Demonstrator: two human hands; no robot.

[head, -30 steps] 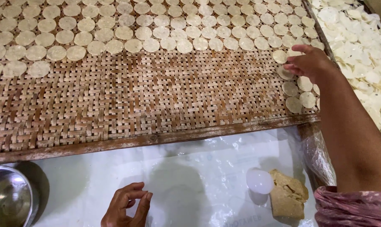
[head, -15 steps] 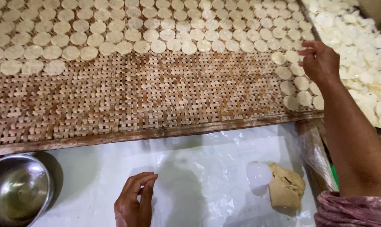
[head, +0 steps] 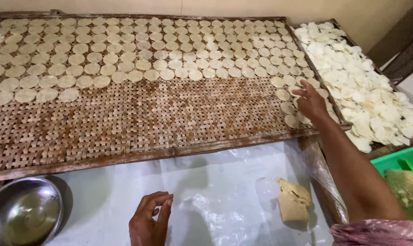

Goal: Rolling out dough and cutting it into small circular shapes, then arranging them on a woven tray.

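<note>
A large woven bamboo tray (head: 124,123) carries rows of thin round pale dough discs (head: 124,54) over its far half and down its right edge. My right hand (head: 310,101) reaches over the tray's right edge, fingers spread, resting among the discs there; I cannot see anything held in it. My left hand (head: 149,221) hovers low over a white plastic sheet (head: 206,191), fingers loosely curled and apart, empty. A tan lump of dough (head: 292,201) lies on the sheet, with a flattened pale round piece (head: 266,187) just left of it.
A second tray (head: 379,146) at the right holds a heap of white discs (head: 361,82). A steel bowl (head: 22,212) sits at the lower left. A green plastic container (head: 402,159) stands at the lower right, beside my pink sleeve (head: 375,232).
My right hand has stayed among the discs at the tray's right edge, shifting slightly nearer. My left hand moved a little to the right over the sheet. The view tilted up.
</note>
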